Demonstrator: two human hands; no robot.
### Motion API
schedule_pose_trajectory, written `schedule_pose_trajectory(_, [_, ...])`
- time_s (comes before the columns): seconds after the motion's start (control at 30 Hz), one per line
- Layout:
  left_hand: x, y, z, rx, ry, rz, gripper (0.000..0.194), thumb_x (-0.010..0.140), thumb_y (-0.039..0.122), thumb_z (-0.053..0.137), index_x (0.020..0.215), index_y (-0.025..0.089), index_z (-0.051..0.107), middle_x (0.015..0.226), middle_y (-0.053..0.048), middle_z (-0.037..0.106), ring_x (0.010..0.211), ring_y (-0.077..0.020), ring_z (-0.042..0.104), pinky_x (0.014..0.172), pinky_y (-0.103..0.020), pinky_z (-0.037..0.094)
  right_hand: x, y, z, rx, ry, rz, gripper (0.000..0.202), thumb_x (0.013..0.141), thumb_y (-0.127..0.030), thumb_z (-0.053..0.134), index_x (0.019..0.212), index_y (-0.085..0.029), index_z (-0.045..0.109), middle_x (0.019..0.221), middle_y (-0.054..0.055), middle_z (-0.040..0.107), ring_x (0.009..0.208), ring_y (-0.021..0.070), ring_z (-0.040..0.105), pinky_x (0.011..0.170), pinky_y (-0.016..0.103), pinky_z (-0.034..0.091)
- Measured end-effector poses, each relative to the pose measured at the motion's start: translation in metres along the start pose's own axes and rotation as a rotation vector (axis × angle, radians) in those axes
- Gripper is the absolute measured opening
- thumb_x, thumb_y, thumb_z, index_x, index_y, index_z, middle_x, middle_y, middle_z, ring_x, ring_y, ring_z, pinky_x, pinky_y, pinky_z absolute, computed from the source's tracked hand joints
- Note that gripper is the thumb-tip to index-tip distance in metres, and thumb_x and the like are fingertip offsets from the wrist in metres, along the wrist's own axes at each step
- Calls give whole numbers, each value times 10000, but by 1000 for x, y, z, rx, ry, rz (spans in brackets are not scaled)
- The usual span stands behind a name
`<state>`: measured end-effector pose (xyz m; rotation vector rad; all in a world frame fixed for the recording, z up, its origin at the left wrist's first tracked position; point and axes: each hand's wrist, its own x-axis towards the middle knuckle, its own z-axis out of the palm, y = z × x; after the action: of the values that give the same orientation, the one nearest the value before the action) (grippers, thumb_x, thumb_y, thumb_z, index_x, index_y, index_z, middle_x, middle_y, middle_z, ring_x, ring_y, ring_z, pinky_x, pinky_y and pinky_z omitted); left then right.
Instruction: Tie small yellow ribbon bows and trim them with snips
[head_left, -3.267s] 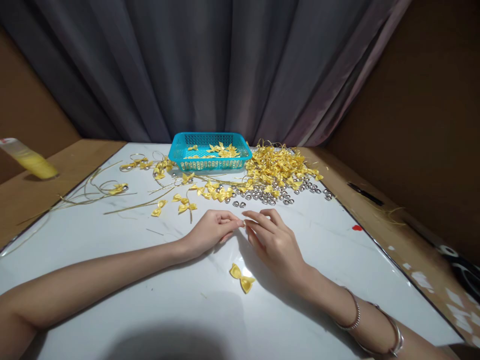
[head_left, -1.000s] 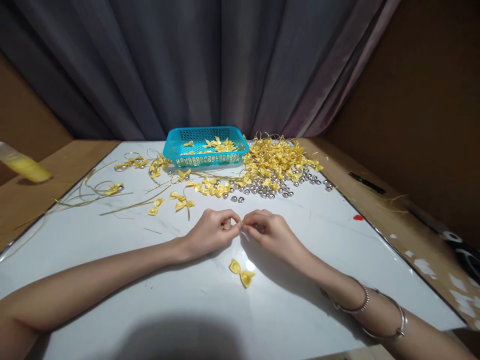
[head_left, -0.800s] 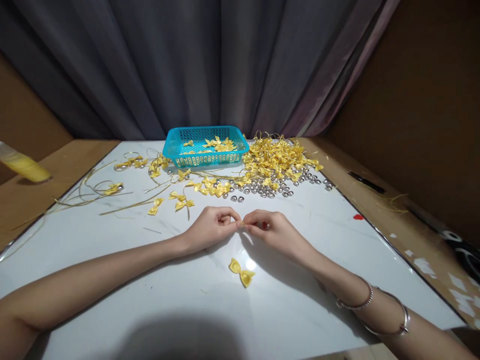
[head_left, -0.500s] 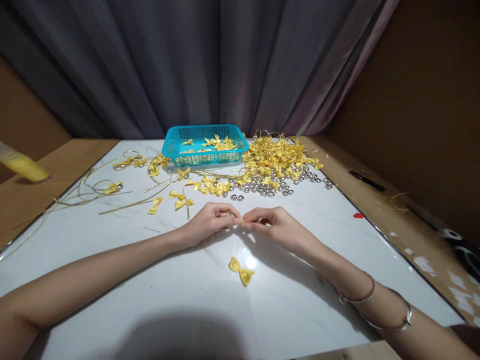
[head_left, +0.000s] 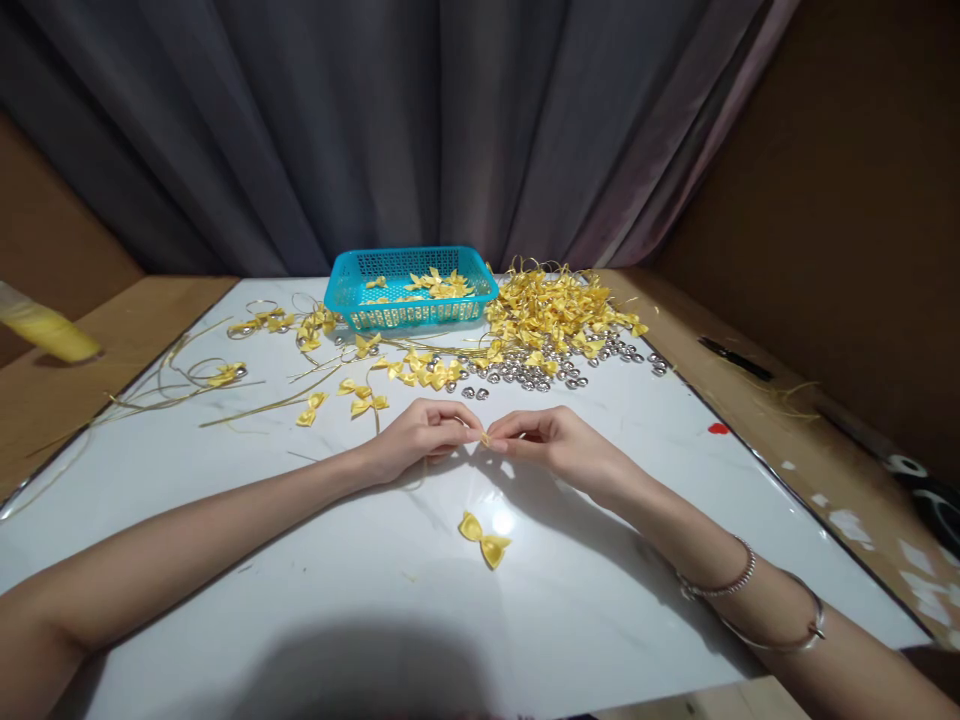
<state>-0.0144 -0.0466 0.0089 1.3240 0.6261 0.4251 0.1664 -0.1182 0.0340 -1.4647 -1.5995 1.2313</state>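
My left hand [head_left: 424, 438] and my right hand [head_left: 559, 445] meet over the middle of the table, fingertips almost touching. Between them both pinch a thin gold cord [head_left: 485, 439], of which only a tiny loop shows. A faint strand hangs below my left hand. Nearer to me, a yellow ribbon bow [head_left: 484, 540] lies on the white tabletop [head_left: 337, 600], apart from both hands. Beyond my fingers lie loose bows [head_left: 435, 374] and small silver bells or beads [head_left: 525, 376], whose exact kind I cannot make out.
A blue plastic basket [head_left: 416, 317] holding bows stands at the back. To its right is a heap of yellow bows with cords [head_left: 547, 305]. Gold cords [head_left: 270, 402] spread on the left. A bottle of yellow liquid [head_left: 49, 330], a black pen [head_left: 733, 358] and a red scrap [head_left: 718, 428] lie at the sides.
Both hands have risen very slightly, still pinching together. A strand of cord now shows beneath my left hand. The bow in front stays in place.
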Motion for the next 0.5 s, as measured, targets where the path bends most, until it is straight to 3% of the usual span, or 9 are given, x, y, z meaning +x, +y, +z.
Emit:
schedule_pose_trajectory(0.17, [0,-2,-1,-5,1,8,179,697,282,656,752,116,618,431,90,308,411,-41,223,424,-205,127,-2,-3,1,-193,79,-112,148,796,-126,567,768,-204,690,858,31,695,731,159,608,627,279,468])
schedule_pose_trajectory(0.4, [0,-2,-1,-77,-40,-43,176,690,281,665,755,121,632,424,93,283,401,-40,205,417,-199,141,-1,0,3,-157,23,-108,137,812,-160,555,768,-197,680,837,41,698,693,157,612,575,265,468])
schedule_pose_trajectory(0.5, [1,-1,-2,-88,-46,-65,167,689,277,661,744,121,638,424,93,274,399,-40,196,414,-202,138,-2,1,1,-249,100,-154,133,816,-164,542,803,-199,670,858,36,690,733,161,609,612,274,465])
